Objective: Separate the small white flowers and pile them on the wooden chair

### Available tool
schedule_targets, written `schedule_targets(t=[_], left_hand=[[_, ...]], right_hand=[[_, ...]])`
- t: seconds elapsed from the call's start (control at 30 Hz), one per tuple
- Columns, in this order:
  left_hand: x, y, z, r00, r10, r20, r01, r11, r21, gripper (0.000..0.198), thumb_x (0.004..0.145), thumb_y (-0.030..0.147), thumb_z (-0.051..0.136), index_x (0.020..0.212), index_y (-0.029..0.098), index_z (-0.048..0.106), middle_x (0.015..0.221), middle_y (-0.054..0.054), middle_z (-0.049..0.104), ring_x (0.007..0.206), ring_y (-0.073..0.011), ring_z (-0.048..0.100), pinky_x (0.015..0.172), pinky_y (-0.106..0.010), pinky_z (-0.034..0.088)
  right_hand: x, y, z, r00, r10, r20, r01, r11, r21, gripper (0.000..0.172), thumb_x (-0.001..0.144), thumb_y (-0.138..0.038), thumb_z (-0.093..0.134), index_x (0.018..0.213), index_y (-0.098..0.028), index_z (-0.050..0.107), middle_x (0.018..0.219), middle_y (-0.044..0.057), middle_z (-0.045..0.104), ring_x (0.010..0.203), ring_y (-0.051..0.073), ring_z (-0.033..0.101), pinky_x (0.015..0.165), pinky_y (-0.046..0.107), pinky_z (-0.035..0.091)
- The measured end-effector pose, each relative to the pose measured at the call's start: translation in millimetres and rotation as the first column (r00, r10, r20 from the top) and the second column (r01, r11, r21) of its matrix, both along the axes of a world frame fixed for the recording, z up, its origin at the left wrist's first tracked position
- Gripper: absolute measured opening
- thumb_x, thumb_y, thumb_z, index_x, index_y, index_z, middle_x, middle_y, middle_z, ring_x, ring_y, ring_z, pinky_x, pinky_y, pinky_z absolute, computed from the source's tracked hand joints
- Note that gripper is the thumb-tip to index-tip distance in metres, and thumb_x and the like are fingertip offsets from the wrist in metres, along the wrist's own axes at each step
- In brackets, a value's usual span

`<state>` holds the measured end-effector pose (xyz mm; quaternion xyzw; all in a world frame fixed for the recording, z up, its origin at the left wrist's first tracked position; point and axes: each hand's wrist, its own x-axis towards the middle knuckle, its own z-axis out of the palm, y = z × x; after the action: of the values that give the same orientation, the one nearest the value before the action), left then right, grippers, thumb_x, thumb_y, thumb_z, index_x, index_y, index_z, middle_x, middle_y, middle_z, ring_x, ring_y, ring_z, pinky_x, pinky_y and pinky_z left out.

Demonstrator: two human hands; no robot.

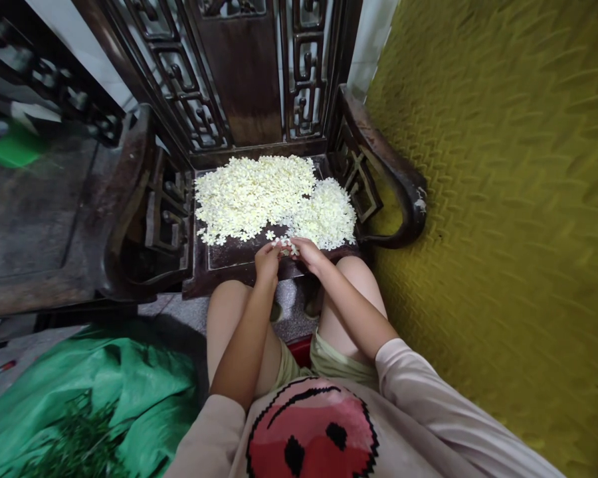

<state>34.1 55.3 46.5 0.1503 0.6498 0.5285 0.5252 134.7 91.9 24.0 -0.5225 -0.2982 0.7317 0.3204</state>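
A wide heap of small pale-yellow and white flowers (254,192) covers most of a dark wooden chair seat (229,255). A rounder, whiter pile of flowers (326,212) adjoins it on the right. At the seat's front edge my left hand (266,262) is closed, fingertips pinching at a few white flowers (286,247). My right hand (307,253) meets it from the other side, its curled fingers on the same small bunch. Whether a thread runs through these flowers is too small to tell. One loose blossom (270,235) lies just beyond my fingertips.
Curved wooden armrests flank the seat, one on the left (124,219) and one on the right (408,199). An embossed yellow sheet (503,232) rises close on the right. A green sack (129,372) with leafy stems lies at lower left. A green container (12,147) stands far left.
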Motion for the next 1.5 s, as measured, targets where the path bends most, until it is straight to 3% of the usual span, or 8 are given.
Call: schedule_targets(t=[0.13,0.33,0.57,0.67,0.97,1.2,1.37,1.5], left_hand=[[0,0,2.5,0.999,-0.022,-0.032,0.021,1.000,-0.010,0.021,0.060,0.025,0.067,0.078,0.014,0.065,0.067,0.000,0.064,0.056,-0.0085,0.052,0.058,-0.021,0.038],[1,-1,3.1,0.997,-0.064,-0.045,0.064,0.998,0.003,0.018,0.063,0.026,0.064,0.077,0.014,0.064,0.066,-0.001,0.064,0.056,-0.0083,0.051,0.058,-0.021,0.037],[1,0,9.4,0.999,-0.037,-0.018,0.037,0.999,0.008,0.011,0.063,0.025,0.063,0.070,0.015,0.062,0.065,0.000,0.062,0.056,-0.0086,0.051,0.059,-0.021,0.037],[0,0,10.8,0.999,-0.032,0.004,0.032,0.999,0.016,0.010,0.063,0.024,0.062,0.068,0.015,0.061,0.064,0.001,0.061,0.055,-0.0081,0.051,0.057,-0.021,0.036],[-1,1,12.4,1.000,-0.008,-0.001,0.008,1.000,0.003,0.011,0.062,0.024,0.062,0.065,0.014,0.058,0.061,0.001,0.060,0.051,-0.0065,0.046,0.053,-0.019,0.034],[0,2,11.9,1.000,0.011,-0.001,-0.011,1.000,0.005,0.008,0.062,0.021,0.059,0.066,0.014,0.057,0.060,0.002,0.059,0.051,-0.0066,0.046,0.054,-0.019,0.034],[-2,2,8.3,1.000,0.009,0.004,-0.009,1.000,0.010,0.011,0.061,0.023,0.060,0.067,0.014,0.056,0.060,0.001,0.059,0.050,-0.0066,0.046,0.052,-0.019,0.033],[-1,2,8.0,1.000,0.008,-0.003,-0.008,1.000,0.015,0.012,0.060,0.024,0.060,0.065,0.015,0.054,0.060,0.001,0.058,0.049,-0.0060,0.045,0.050,-0.019,0.030]], right_hand=[[2,1,-0.6,0.997,-0.056,0.061,0.049,0.993,0.104,0.039,0.066,-0.055,0.061,0.061,-0.018,0.048,0.042,-0.007,0.039,0.039,0.006,0.031,0.043,0.022,0.022],[5,4,1.3,0.996,-0.085,-0.012,0.085,0.994,0.070,0.050,0.066,-0.067,0.054,0.056,-0.021,0.037,0.038,-0.009,0.025,0.035,0.006,0.022,0.040,0.024,0.019],[4,3,3.7,0.996,0.003,-0.086,-0.005,1.000,-0.016,0.041,0.068,-0.059,0.056,0.063,-0.018,0.050,0.048,-0.005,0.043,0.044,0.008,0.039,0.045,0.022,0.028],[3,2,4.6,0.999,-0.021,-0.050,0.022,0.999,0.035,0.032,0.066,-0.048,0.062,0.067,-0.017,0.054,0.051,-0.005,0.047,0.046,0.007,0.040,0.047,0.021,0.027],[9,4,3.3,0.993,-0.112,0.044,0.110,0.993,0.039,0.051,0.071,-0.063,0.051,0.048,-0.021,0.031,0.035,-0.007,0.024,0.037,0.008,0.023,0.043,0.025,0.019],[10,5,10.9,0.994,0.011,-0.109,-0.024,0.992,-0.124,0.042,0.077,-0.058,0.043,0.059,-0.020,0.039,0.045,-0.005,0.037,0.039,0.008,0.032,0.043,0.024,0.024],[7,5,5.4,0.996,-0.072,-0.049,0.073,0.997,0.025,0.035,0.071,-0.048,0.057,0.060,-0.019,0.041,0.046,-0.007,0.038,0.040,0.006,0.032,0.043,0.022,0.022],[9,6,3.0,0.972,-0.218,0.087,0.218,0.976,0.010,0.043,0.073,-0.052,0.055,0.055,-0.021,0.032,0.041,-0.008,0.028,0.037,0.006,0.022,0.041,0.024,0.017]])
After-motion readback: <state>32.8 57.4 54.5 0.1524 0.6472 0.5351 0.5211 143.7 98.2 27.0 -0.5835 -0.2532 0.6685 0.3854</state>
